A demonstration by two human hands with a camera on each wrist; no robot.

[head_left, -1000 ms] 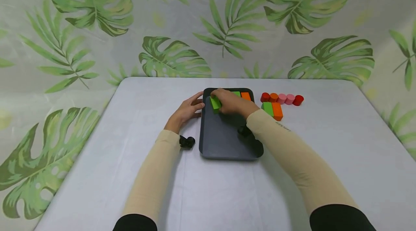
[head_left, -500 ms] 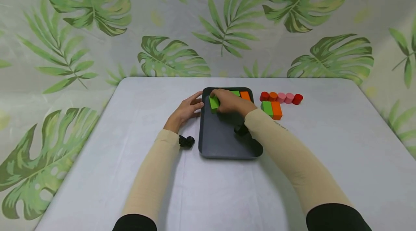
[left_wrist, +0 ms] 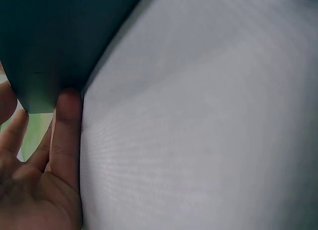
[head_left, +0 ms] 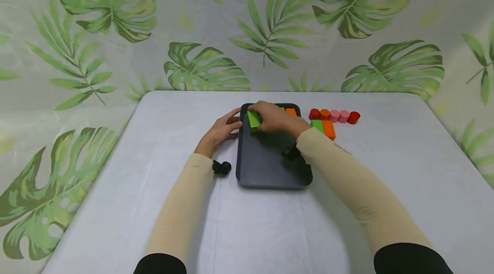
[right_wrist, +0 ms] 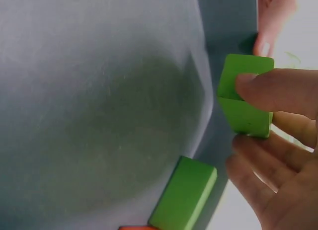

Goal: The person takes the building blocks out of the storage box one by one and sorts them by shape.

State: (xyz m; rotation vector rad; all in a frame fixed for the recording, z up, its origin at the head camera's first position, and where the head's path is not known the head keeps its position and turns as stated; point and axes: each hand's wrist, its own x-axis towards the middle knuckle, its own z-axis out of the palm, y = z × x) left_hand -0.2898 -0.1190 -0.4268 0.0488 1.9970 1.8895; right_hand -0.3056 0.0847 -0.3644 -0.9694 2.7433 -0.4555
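At the far left corner of a dark grey tray [head_left: 270, 175], my right hand [head_left: 272, 117] pinches a green block [head_left: 253, 120] between thumb and fingers. The right wrist view shows the thumb on this held green block [right_wrist: 243, 113], close to the tray wall. Another green block [right_wrist: 184, 195] lies inside the tray near its far edge, beside an orange block [head_left: 291, 112]; my right hand partly covers the green one in the head view. My left hand [head_left: 221, 131] rests its fingers against the tray's left side, and the left wrist view shows them touching the tray wall [left_wrist: 64, 41].
Right of the tray stands a row of several red, orange and pink cylinders [head_left: 334, 115]. Just in front of them are a green block [head_left: 317, 125] and an orange block [head_left: 329, 129], side by side. A white cloth [head_left: 154, 137] covers the table.
My right hand has risen slightly with the green block, which now sits a little farther back and tilts. The left hand and tray stay in place.
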